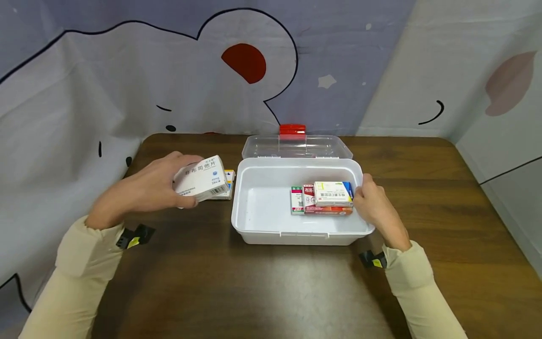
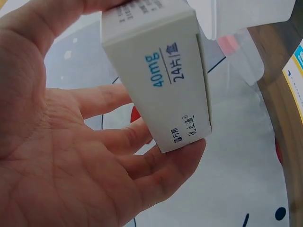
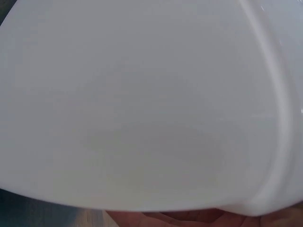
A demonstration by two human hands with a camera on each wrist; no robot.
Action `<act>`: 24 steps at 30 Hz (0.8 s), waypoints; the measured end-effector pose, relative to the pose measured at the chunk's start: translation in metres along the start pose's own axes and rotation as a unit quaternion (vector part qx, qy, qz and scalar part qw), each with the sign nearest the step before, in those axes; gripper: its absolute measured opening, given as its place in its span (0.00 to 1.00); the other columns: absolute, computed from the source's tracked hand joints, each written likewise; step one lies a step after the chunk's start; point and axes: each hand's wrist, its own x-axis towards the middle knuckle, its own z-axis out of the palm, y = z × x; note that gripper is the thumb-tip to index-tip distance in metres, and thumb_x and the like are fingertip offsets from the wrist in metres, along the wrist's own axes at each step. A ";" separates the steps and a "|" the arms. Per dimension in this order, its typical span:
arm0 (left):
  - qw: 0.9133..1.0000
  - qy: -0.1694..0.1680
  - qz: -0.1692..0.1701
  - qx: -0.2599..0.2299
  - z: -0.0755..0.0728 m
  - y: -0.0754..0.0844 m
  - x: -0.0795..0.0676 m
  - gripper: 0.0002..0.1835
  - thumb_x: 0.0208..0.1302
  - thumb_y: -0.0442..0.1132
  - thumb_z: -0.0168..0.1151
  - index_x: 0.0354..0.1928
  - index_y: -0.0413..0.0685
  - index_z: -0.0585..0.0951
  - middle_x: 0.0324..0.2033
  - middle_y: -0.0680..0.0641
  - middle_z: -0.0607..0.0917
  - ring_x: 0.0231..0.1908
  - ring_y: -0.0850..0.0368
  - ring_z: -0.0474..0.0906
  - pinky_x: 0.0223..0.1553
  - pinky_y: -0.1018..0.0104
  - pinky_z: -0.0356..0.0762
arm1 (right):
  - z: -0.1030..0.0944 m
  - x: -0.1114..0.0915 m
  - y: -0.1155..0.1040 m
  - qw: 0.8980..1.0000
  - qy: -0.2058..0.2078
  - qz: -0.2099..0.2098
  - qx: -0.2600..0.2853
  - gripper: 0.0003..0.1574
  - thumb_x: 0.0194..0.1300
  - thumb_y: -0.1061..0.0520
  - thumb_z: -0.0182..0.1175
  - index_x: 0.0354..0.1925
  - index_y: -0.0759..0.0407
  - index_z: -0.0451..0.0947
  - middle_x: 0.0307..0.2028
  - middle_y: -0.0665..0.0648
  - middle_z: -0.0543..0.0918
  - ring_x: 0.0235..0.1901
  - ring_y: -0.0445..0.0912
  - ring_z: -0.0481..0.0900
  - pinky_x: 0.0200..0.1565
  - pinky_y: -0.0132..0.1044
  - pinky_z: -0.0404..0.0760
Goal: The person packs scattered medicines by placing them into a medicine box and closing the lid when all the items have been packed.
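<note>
My left hand [image 1: 148, 186] holds a white medicine box [image 1: 202, 180] between thumb and fingers, raised over the table left of a white plastic storage box [image 1: 260, 238]. In the left wrist view the medicine box [image 2: 165, 80] shows "40mg" on its end, with the thumb at one edge and fingertips at the other. My right hand [image 1: 378, 209] grips the storage box's right rim with curled fingers. The box's white wall [image 3: 142, 104] fills most of the right wrist view, hiding most of that hand. Several medicine boxes [image 1: 332, 193] lie inside at the right, some stacked.
Another small white, yellow and blue box [image 1: 230, 181] lies on the table, partly behind the held one. The storage box's clear lid [image 1: 271, 147] is hinged back, its red latch [image 1: 292, 129] against the patterned curtain [image 1: 330, 56]. The brown wooden table [image 1: 275, 292] extends around.
</note>
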 end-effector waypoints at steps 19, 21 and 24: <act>0.998 -0.014 0.067 0.008 0.013 0.041 0.041 0.41 0.41 0.45 0.71 0.62 0.49 0.67 0.46 0.48 0.72 0.39 0.55 0.69 0.36 0.64 0.69 | 0.001 -0.001 0.000 1.000 0.000 0.005 0.010 0.31 0.69 0.60 0.36 0.64 0.76 0.43 0.55 0.79 0.64 0.48 0.65 0.72 0.45 0.60 0.72; 0.997 -0.024 0.069 0.015 0.013 0.049 0.046 0.42 0.41 0.45 0.71 0.62 0.48 0.67 0.48 0.48 0.72 0.41 0.54 0.68 0.38 0.63 0.69 | 0.001 -0.001 0.000 1.000 0.000 0.004 0.008 0.31 0.69 0.60 0.36 0.64 0.76 0.43 0.55 0.80 0.64 0.48 0.65 0.71 0.45 0.60 0.72; 0.996 -0.043 0.073 0.029 0.013 0.061 0.053 0.43 0.43 0.46 0.70 0.64 0.49 0.65 0.49 0.47 0.71 0.44 0.54 0.67 0.40 0.62 0.69 | 0.001 0.000 0.000 1.000 0.001 0.001 0.005 0.31 0.69 0.60 0.36 0.64 0.76 0.44 0.55 0.80 0.64 0.47 0.65 0.72 0.44 0.60 0.73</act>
